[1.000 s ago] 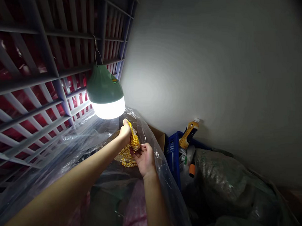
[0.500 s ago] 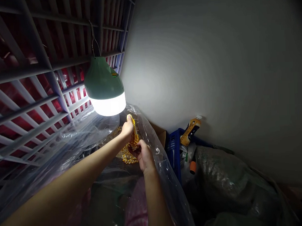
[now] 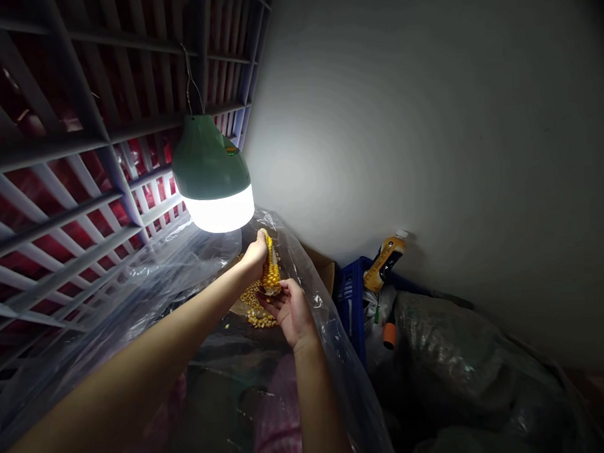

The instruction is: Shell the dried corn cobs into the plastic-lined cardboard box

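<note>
A partly stripped corn cob (image 3: pixel 270 264) with yellow kernels and a bare pale strip slants over loose corn kernels (image 3: pixel 260 318). My left hand (image 3: pixel 256 256) is closed round its upper part, thumb near the tip. Below the cob's lower end, my right hand (image 3: pixel 294 313) has its palm turned up and its fingers loosely apart, the thumb by the cob's edge. The kernels lie beneath both hands on a brownish surface, inside a clear plastic sheet (image 3: pixel 318 299) whose sides rise around it.
A lit green lamp (image 3: pixel 212 160) hangs by a wire close above my left hand. The slatted plastic crate (image 3: pixel 114 181) stands at left. To the right are a blue basket (image 3: pixel 352 291), a bottle (image 3: pixel 385 259), an orange cylinder (image 3: pixel 389 336) and a bulky dark sack (image 3: pixel 452 353) along the wall (image 3: pixel 428 127).
The cob's kernelled side and bare strip show more plainly now. My right hand has loosened and its palm is turned further up. The whole view has shifted slightly.
</note>
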The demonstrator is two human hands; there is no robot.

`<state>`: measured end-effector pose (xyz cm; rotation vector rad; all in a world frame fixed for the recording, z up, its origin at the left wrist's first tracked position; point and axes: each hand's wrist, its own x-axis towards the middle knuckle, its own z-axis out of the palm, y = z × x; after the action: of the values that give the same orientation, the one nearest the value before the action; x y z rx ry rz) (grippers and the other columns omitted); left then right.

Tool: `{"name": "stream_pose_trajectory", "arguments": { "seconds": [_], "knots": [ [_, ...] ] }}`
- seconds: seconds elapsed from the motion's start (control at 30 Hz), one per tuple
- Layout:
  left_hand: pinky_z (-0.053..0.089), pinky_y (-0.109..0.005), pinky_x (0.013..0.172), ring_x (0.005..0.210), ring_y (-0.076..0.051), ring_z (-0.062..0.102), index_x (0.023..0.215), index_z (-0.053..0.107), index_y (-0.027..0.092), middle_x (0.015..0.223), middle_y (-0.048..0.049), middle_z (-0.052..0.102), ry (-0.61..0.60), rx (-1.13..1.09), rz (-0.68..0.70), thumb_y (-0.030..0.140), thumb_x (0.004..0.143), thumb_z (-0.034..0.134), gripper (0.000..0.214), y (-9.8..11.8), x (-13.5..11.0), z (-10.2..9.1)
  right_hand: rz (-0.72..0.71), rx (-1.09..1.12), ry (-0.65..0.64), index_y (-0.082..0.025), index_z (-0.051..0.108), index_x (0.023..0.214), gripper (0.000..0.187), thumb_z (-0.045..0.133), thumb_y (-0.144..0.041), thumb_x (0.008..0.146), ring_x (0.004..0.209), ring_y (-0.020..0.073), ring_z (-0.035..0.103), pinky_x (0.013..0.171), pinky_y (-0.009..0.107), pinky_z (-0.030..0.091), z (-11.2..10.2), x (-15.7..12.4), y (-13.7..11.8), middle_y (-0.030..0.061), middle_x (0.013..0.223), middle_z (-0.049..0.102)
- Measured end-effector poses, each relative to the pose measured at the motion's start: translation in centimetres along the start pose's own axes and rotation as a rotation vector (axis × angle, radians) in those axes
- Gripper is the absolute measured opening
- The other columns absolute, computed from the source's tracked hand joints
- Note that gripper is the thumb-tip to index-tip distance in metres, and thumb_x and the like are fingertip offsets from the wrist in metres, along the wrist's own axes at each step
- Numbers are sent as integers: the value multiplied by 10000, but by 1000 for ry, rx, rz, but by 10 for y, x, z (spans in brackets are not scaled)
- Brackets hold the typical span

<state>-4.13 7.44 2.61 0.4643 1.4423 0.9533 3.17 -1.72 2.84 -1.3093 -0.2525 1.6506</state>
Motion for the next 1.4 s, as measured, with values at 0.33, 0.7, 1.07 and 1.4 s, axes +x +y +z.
{"name": "stream_pose_trajectory", "arguments": {
  "seconds": [0.33,0.7,1.07,1.4],
  "knots": [
    [458,-289,510,525,-206,565,833,604,78,507,-65,547,-76,140,40,581,807,320,578,-10,0,5,-13,-97,-2,-168,532,687,107,432,-196,713,572,151,572,585,311,508,-1,5,5,-3,545,549],
    [470,-272,534,578,-190,584,885,571,76,613,-93,592,-72,61,-7,552,819,339,534,-8,0,3,72,43,-46,-137,536,678,209,331,-161,715,548,135,570,565,268,500,-2,-3,4,25,553,569],
    [429,-275,395,373,-156,492,1004,488,94,483,-21,508,-167,-101,-99,492,866,245,486,1,0,2,-81,-101,-31,-160,529,655,113,428,-209,658,526,135,582,548,258,481,-2,-7,3,-1,549,603],
    [443,-285,417,393,-155,503,974,495,124,512,-20,524,-158,-34,-90,560,832,276,508,-1,-1,4,-101,-127,-46,-155,540,663,110,455,-213,622,542,130,590,546,245,480,-7,-4,2,-4,566,610]
  ]
}}
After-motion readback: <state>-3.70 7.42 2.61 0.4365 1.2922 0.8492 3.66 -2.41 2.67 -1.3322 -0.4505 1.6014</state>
